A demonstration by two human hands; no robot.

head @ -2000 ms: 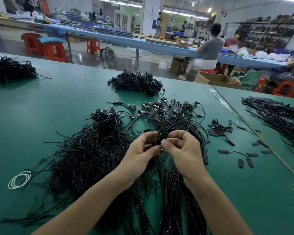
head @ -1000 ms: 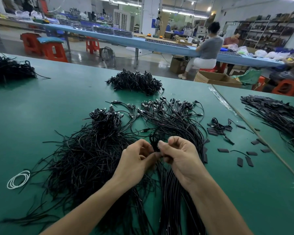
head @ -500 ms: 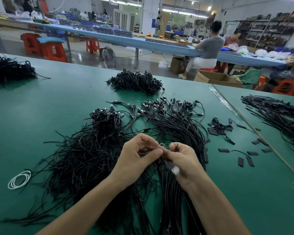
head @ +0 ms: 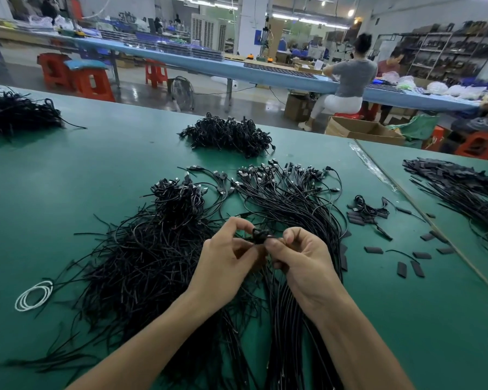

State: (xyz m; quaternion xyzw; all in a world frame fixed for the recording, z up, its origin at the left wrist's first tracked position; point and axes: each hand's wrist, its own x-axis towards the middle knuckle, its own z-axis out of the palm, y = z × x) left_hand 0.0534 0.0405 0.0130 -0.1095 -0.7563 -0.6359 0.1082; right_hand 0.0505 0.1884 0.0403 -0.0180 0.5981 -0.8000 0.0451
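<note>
Between the last glimpse and this one our hands had turned a little, so that the small black cable coil [head: 258, 235] showed between them, held just above the loose cables [head: 289, 201] on the green worktop [head: 96, 159]. Our left hand [head: 226, 261] and right hand [head: 303, 263] both pinched the coil with curled fingers, seemingly binding it. One heap of bundled coils [head: 228, 135] lay finished at the far side, yet we judged that most cables remained unwound.

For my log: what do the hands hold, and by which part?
Left hand and right hand pinch a small black cable coil at its sides.
</note>
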